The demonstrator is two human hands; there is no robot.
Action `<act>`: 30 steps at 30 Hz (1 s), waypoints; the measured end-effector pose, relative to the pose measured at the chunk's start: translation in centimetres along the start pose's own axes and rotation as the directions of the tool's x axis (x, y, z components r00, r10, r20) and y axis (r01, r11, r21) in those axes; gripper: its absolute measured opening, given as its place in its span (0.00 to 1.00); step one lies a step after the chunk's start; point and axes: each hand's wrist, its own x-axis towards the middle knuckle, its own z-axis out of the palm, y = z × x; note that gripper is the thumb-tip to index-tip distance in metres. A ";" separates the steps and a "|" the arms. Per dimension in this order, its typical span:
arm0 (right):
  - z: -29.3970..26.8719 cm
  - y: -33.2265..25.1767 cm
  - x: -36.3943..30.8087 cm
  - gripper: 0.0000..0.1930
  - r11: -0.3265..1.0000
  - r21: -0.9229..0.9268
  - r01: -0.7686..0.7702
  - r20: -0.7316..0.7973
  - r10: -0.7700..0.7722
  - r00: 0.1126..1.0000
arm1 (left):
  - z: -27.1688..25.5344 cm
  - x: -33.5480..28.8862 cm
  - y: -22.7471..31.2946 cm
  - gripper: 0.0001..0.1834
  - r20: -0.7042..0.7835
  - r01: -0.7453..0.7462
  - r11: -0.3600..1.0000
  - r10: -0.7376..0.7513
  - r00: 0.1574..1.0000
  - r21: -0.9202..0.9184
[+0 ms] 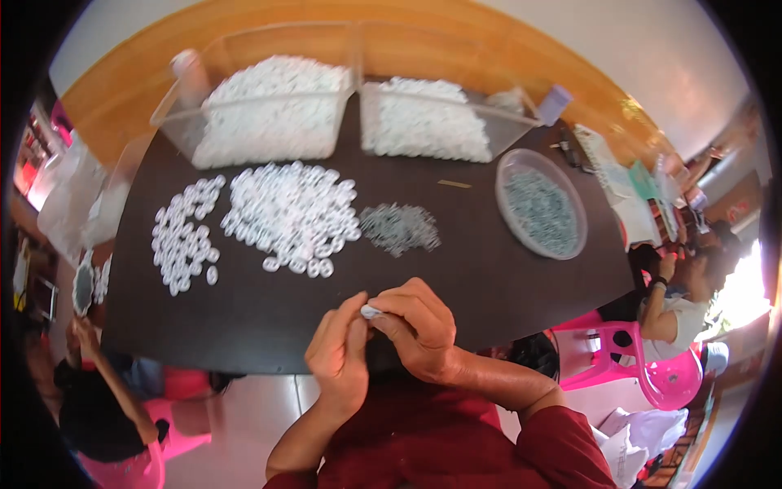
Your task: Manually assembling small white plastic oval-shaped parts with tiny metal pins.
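A small white plastic piece (371,312) sits between my fingertips just in front of the table's near edge. My right hand (422,328) pinches it between thumb and bent fingers. From the other side, the thumb and fingers of my left hand (340,349) close on it too. Beyond my hands lies a large pile of white oval pieces (289,212), with a looser group of similar ovals (183,236) to its left. Small grey pieces (401,228), too fine to name, form a heap on the right of the pile.
Two see-through bins (346,138) (509,134) of white pieces stand along the dark table's (456,285) far side. A round tub (580,220) of grey pieces is at right, near a thin strip (454,184). People sit on pink chairs (672,379) at both sides.
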 end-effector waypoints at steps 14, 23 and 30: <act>-12.2 12.6 18.2 0.08 0.898 -0.402 -0.180 -0.236 0.088 0.968 | -9.7 5.3 -2.0 0.09 -0.120 0.049 0.934 -0.006 0.993 0.355; -5.0 7.3 9.8 0.09 0.860 -0.411 0.304 0.185 -0.247 0.951 | -9.6 8.3 -3.7 0.10 0.208 -0.289 0.467 0.218 0.954 0.836; -4.5 6.6 7.8 0.09 0.924 -0.302 0.234 0.263 -0.155 0.952 | -10.4 8.1 -3.7 0.04 0.257 -0.365 0.496 0.273 0.927 0.788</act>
